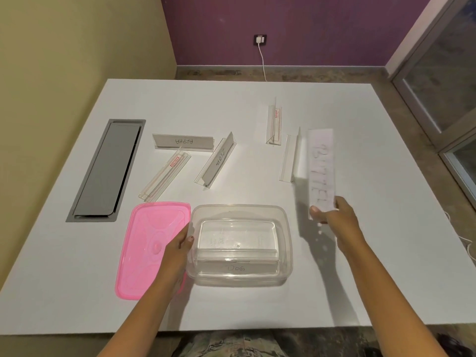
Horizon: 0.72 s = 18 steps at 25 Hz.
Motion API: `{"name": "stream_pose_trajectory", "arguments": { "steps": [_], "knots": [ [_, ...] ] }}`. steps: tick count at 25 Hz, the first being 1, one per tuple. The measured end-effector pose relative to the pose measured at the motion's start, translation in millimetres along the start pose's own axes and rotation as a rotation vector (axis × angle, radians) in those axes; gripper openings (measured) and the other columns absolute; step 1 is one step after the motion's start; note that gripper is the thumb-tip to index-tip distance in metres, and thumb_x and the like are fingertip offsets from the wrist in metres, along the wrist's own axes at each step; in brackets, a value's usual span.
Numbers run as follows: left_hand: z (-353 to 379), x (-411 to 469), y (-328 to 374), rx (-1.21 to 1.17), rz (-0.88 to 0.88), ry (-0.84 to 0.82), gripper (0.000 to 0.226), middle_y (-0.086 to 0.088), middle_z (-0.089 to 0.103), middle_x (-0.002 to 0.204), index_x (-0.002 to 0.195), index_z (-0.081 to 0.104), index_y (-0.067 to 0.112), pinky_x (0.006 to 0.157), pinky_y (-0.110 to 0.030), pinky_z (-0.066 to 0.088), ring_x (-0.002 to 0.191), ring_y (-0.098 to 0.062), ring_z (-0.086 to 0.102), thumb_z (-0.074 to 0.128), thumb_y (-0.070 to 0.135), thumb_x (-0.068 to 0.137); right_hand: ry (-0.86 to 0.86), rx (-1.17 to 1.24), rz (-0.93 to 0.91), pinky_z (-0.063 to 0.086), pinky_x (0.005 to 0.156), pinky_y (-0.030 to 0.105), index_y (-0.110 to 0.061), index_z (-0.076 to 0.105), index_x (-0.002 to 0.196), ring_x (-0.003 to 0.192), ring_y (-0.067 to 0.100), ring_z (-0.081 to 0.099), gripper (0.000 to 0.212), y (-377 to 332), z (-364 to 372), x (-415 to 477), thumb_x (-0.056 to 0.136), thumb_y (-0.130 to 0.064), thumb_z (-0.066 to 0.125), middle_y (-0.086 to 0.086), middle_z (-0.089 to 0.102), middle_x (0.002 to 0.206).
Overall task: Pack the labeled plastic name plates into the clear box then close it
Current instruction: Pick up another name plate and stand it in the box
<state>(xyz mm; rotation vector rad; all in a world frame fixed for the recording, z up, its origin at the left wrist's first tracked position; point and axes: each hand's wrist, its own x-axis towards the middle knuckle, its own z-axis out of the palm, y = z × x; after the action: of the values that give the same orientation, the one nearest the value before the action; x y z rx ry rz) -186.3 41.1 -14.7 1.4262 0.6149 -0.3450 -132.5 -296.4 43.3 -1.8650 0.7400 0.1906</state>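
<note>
The clear box (283,228) stands open at the table's front centre. Inside it lies one name plate marked DOG (237,266). My left hand (177,251) rests against the box's left wall, over the edge of the pink lid (146,243), which lies flat beside the box. My right hand (332,215) grips the near end of a blurred name plate (322,171), held above the table to the right of the box. On the table lie the ALPHA plate (183,141), the ZEBRA plate (216,161), and three plates whose labels I cannot read (164,176), (274,122), (289,157).
A grey cable hatch (105,168) is set into the white table (77,279) at the left. A wall socket with a white cable (260,39) sits on the purple wall behind. Glass doors stand at the right.
</note>
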Motion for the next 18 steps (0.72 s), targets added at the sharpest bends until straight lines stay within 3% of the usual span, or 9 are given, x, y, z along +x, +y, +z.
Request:
{"name": "stream_pose_trajectory", "arguments": {
  "steps": [4,9,13,18],
  "knots": [
    [-1,0,2,-0.057,-0.04,-0.011,0.041,-0.003,0.054,0.137,0.138,0.045,0.018,0.111,-0.047,0.036,0.126,-0.022,0.051,0.044,0.013,0.098,-0.195,-0.328,-0.295,0.042,0.063,0.016,-0.021,0.055,0.114,0.094,0.018,0.056,0.049,-15,18,-53,0.072,-0.01,0.077,-0.006,0.06,0.102],
    [-3,-6,5,-0.143,-0.026,-0.043,0.04,-0.006,0.058,0.133,0.136,0.048,0.014,0.11,-0.046,0.036,0.123,-0.023,0.054,0.043,0.01,0.097,-0.336,-0.765,-0.535,0.042,0.081,0.027,-0.021,0.053,0.12,0.107,0.019,0.048,0.051,2,48,-73,0.074,-0.008,0.07,-0.004,0.057,0.114],
    [-2,-11,8,-0.176,-0.008,-0.055,0.036,-0.004,0.064,0.123,0.132,0.052,0.012,0.102,-0.043,0.043,0.112,-0.022,0.061,0.044,0.01,0.096,-0.318,-1.115,-0.691,0.041,0.067,0.032,-0.012,0.052,0.118,0.109,0.024,0.046,0.044,20,74,-70,0.077,0.003,0.052,0.004,0.057,0.116],
    [-3,-10,6,-0.179,0.015,-0.064,0.039,0.002,0.067,0.115,0.134,0.05,0.01,0.088,-0.032,0.054,0.101,-0.012,0.066,0.046,0.011,0.095,-0.371,-1.217,-0.689,0.034,0.061,0.032,-0.008,0.053,0.111,0.104,0.026,0.048,0.032,34,94,-64,0.08,0.002,0.048,0.007,0.058,0.109]
  ]
}}
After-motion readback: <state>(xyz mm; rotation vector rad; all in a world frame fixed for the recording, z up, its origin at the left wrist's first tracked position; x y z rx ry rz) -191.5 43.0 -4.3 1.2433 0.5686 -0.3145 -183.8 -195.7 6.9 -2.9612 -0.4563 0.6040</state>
